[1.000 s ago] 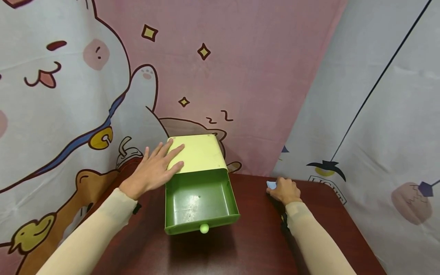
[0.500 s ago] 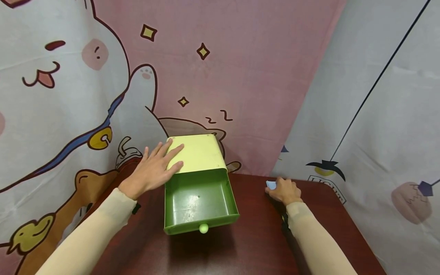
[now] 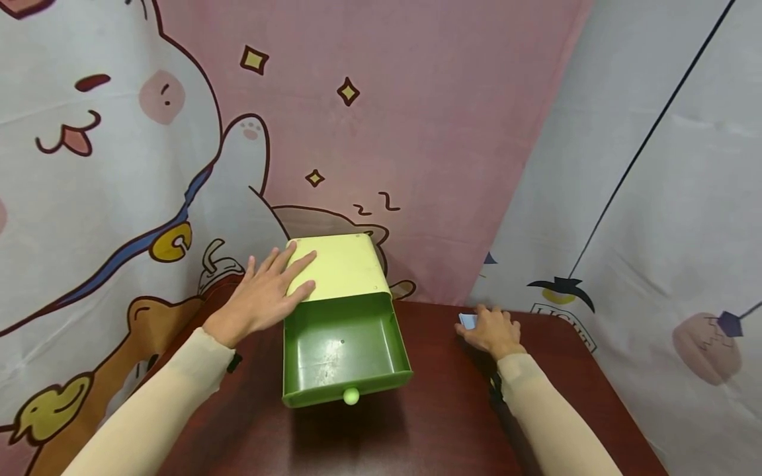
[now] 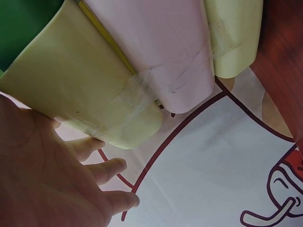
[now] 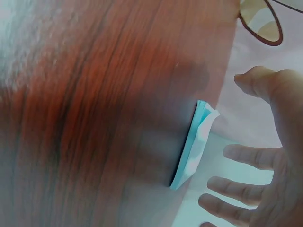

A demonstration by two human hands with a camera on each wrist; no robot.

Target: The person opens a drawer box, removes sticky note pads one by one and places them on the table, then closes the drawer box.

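While left fingers (image 3: pixel 300 264) touch the cabinet (image 3: pixel 343 270), something light-blue (image 5: pixel 194 149) lies near right fingers (image 5: pixel 251 157)

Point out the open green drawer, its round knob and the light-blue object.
Green drawer (image 3: pixel 357 330), head view: its bare inner floor.
Round knob (image 3: pixel 351 396), head view: its rounded front.
Light-blue object (image 5: pixel 191 149), right wrist view: its visible middle.

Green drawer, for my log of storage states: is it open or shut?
Open. In the head view, the green drawer juts out from the yellow casing, its inside floor and side walls showing.
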